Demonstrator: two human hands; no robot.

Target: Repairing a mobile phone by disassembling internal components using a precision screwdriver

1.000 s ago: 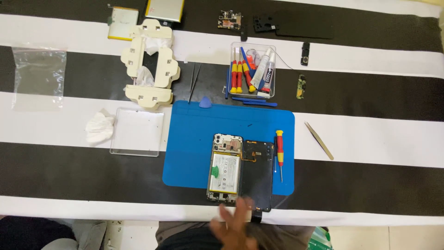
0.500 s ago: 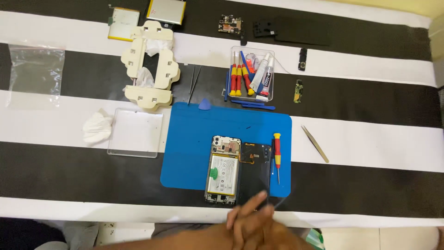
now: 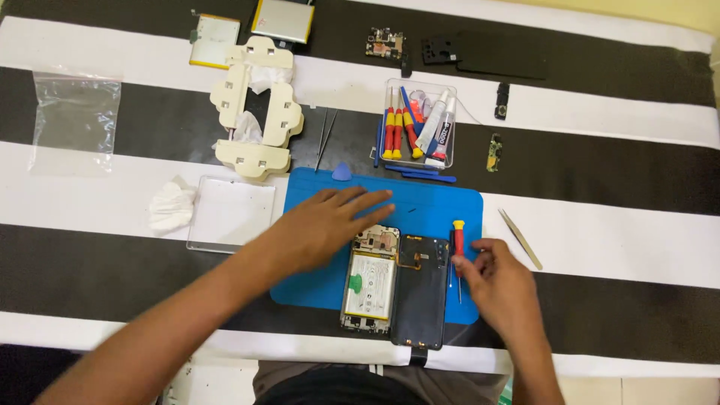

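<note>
An opened phone (image 3: 370, 281) with its battery showing lies on a blue work mat (image 3: 427, 206), and its dark back cover (image 3: 421, 289) rests beside it on the right. My left hand (image 3: 322, 225) lies flat on the mat, fingers spread, just up and left of the phone. My right hand (image 3: 501, 281) sits at the mat's right edge. Its fingertips touch the shaft of a red and yellow screwdriver (image 3: 457, 238) that lies on the mat next to the back cover.
Behind the mat stand a clear box of screwdrivers and glue tubes (image 3: 417, 124), black tweezers (image 3: 325, 135) and a cream plastic fixture (image 3: 255, 109). Metal tweezers (image 3: 521, 238) lie to the right. A clear tray (image 3: 231, 214), a white wipe (image 3: 171, 206) and a plastic bag (image 3: 73, 120) lie left.
Both hands have come up from the table's near edge onto the mat. The left now lies flat beside the phone and the right has reached the screwdriver.
</note>
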